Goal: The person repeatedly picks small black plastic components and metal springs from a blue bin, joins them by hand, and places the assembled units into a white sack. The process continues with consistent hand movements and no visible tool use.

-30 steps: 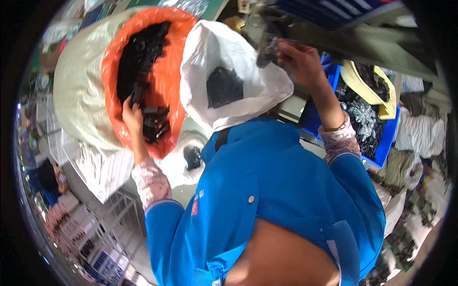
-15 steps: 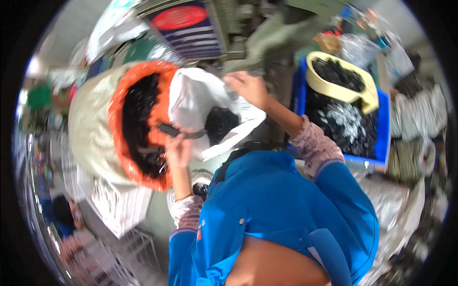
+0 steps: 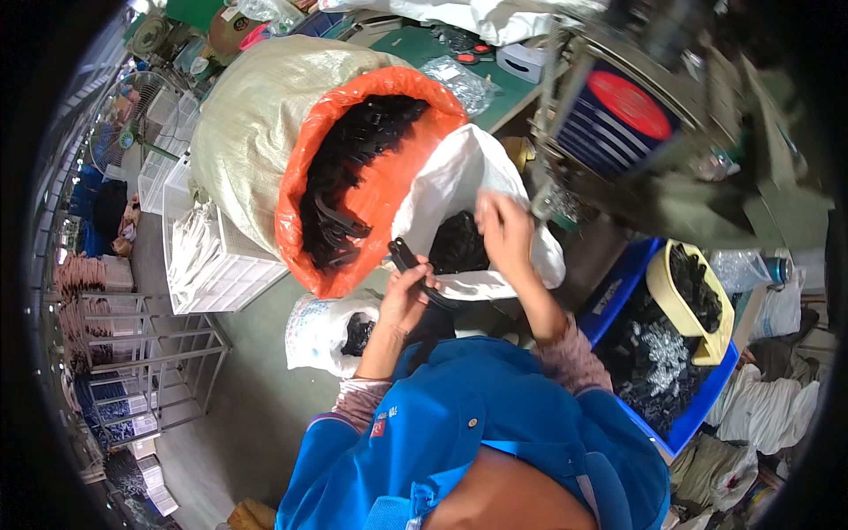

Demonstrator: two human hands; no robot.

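My left hand (image 3: pixel 406 296) is closed around a slim black plastic part (image 3: pixel 404 255) with small holes near its end, tilted up and to the left. Over the mouth of a white sack (image 3: pixel 548 256) hovers my right hand (image 3: pixel 505 231), slightly blurred, its fingers loosely bent and apart with nothing seen in them. Inside that sack lie dark pieces (image 3: pixel 461 243). Just left of it, a large sack (image 3: pixel 256 115) with an orange lining (image 3: pixel 389 199) lies open toward me, holding many black plastic parts (image 3: pixel 340 168).
A blue bin (image 3: pixel 702 415) on the right holds black parts, small shiny pieces and a cream scoop-like tray (image 3: pixel 661 287). Beyond it stands a machine (image 3: pixel 618 115). At left are a white crate (image 3: pixel 225 265) and a metal rack (image 3: pixel 177 344); a small white bag (image 3: pixel 309 331) sits below.
The view has turned, so the sacks appear farther right. My right hand has moved from the machine side to above the white sack. My left hand still holds the black part.
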